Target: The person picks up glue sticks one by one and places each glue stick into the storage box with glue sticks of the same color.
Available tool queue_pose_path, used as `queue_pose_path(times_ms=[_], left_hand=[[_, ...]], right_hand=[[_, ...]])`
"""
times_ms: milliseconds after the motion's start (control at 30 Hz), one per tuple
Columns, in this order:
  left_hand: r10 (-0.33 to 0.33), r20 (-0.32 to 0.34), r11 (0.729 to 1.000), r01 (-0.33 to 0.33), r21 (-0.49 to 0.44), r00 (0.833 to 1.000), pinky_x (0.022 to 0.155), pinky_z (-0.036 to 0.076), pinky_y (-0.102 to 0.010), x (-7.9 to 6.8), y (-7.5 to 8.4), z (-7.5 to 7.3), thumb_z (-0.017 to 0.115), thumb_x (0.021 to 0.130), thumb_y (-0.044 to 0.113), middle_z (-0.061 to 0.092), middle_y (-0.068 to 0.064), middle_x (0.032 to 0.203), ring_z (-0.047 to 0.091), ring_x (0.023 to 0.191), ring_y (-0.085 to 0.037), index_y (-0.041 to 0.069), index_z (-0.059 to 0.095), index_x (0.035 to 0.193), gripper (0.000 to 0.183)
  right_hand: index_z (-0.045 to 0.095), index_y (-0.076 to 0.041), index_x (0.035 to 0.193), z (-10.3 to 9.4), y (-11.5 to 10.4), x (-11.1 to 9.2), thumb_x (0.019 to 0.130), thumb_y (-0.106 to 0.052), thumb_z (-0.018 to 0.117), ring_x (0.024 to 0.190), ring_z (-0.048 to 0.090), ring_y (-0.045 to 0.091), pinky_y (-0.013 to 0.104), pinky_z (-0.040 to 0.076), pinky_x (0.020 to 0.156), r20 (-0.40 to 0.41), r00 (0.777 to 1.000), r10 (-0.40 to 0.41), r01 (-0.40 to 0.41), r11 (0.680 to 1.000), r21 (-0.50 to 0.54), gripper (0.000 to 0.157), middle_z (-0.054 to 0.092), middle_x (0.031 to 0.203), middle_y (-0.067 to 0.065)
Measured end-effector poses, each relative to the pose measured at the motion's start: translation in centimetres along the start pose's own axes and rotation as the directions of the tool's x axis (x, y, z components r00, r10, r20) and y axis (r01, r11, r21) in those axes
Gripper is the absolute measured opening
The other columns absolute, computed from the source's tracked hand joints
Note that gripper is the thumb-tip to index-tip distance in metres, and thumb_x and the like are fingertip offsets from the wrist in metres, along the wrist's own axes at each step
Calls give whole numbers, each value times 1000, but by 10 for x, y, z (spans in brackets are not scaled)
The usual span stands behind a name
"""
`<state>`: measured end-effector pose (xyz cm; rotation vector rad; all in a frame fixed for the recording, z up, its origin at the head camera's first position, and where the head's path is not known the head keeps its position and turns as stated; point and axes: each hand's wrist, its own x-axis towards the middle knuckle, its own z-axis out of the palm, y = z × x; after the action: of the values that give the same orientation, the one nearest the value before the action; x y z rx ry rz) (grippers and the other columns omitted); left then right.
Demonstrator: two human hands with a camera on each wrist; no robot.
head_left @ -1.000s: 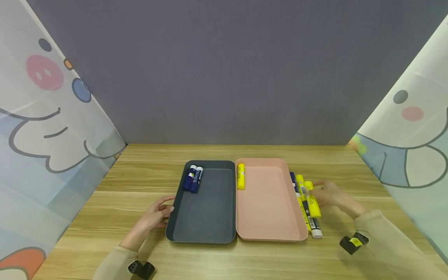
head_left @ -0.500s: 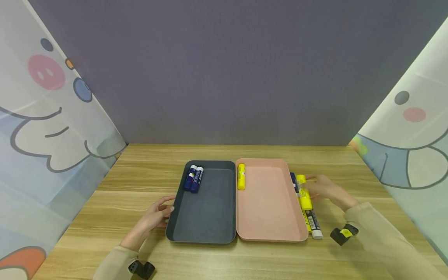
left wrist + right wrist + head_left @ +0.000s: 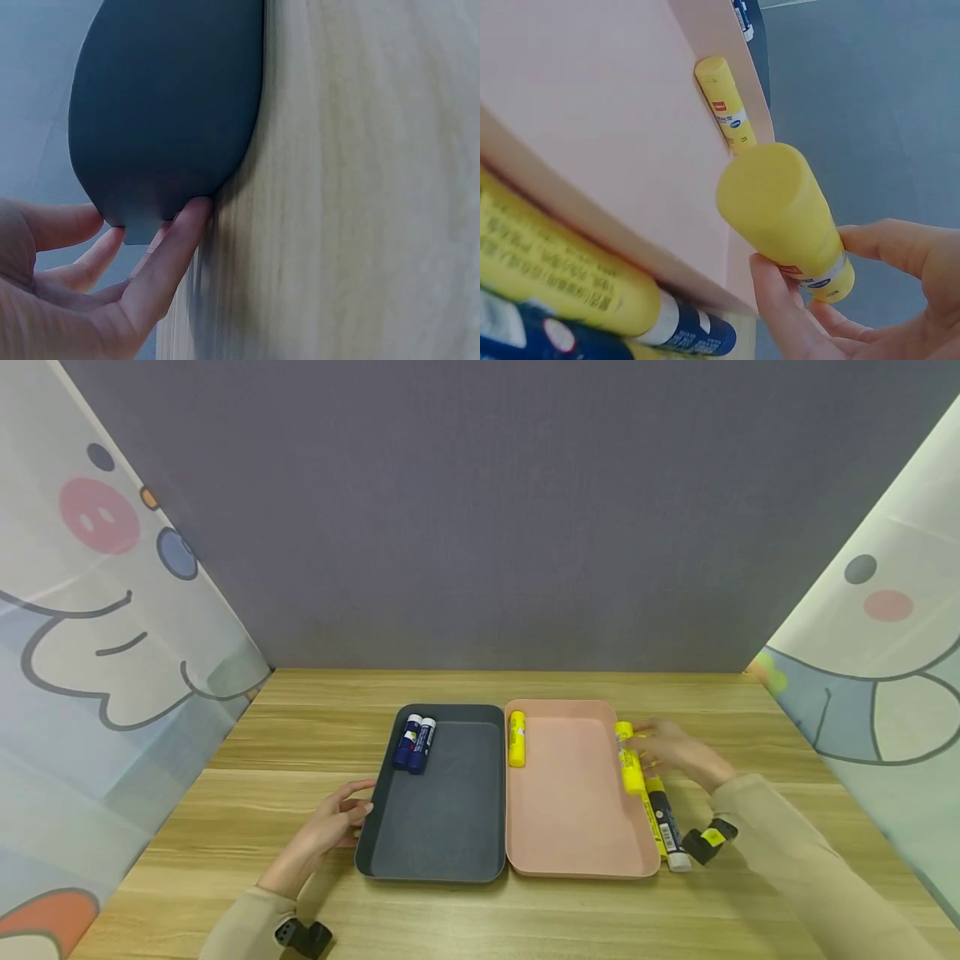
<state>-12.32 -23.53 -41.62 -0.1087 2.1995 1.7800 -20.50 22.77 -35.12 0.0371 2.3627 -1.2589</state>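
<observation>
Yellow stick (image 3: 631, 768) moved toward pink tray (image 3: 573, 810) holding another stick (image 3: 517, 740).

Right wrist view, lower left: yellow stick (image 3: 566, 262) cut off, print blurred. Left wrist view, top: tray (image 3: 169, 97) cut off.

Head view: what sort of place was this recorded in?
Probably a small staged recording booth rather than a lived-in room: a wood-grain tabletop stands before a plain grey panel, with cartoon-printed sheets closing in both sides.
</observation>
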Motion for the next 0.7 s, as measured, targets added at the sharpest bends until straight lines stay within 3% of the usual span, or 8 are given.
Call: queue_pose_path(times_ms=[233, 467, 700], left_hand=[[0, 1, 1000, 0, -3, 1000, 64, 51, -38, 0, 0, 0, 45, 91, 7, 51, -21, 109, 58, 78, -19, -2, 30, 133, 45], [-2, -5, 1000, 2, 3, 1000, 64, 50, -37, -1, 1, 0, 45, 91, 8, 51, -22, 110, 58, 77, -18, -2, 29, 133, 46], [3, -1, 1000, -3, -3, 1000, 63, 50, -38, -2, 1, 1, 45, 91, 7, 51, -22, 109, 58, 77, -19, -2, 29, 133, 45]], right_hand=[[20, 15, 132, 3, -7, 9, 88, -19, 51, 76, 55, 20, 39, 49, 76, 18, 999, -30, 29, 999, 27, 64, 56, 90, 13], [15, 11, 135, 5, -15, 18, 89, -21, 50, 68, 49, 17, 36, 48, 73, 49, 999, -15, 13, 999, 42, 67, 48, 76, 5], [19, 10, 135, 10, -19, 30, 89, -22, 49, 71, 51, 15, 33, 48, 70, 47, 999, -14, 14, 1000, -13, 64, 51, 89, 9]])
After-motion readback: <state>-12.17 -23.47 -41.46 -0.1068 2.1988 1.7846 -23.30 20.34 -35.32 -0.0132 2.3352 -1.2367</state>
